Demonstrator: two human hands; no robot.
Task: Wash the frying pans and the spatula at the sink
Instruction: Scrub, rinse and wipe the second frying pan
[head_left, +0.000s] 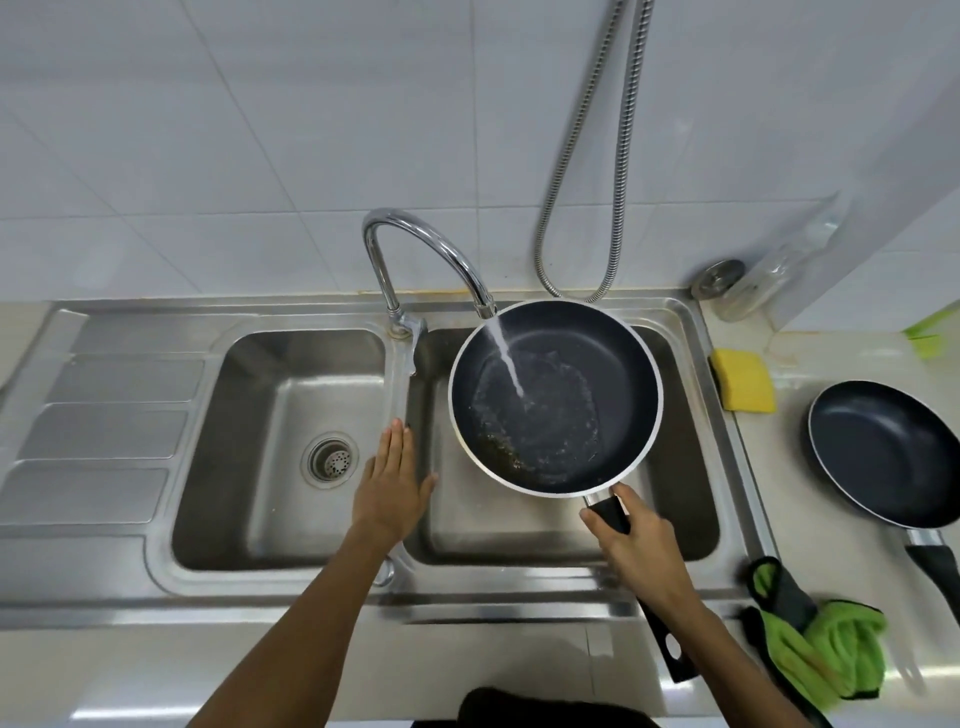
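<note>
Rinsing: right hand (636, 540) grips the black round non-stick frying pan (555, 397) under the tap; left hand (393, 480) flat, fingers together. Sponge next, probably.

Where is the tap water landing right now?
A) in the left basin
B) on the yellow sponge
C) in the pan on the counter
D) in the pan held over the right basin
D: the stream from the tap falls into the pan that the right hand holds over the right basin.

Wet pan (597, 374) aloft, second pan (883, 457) aside
</note>
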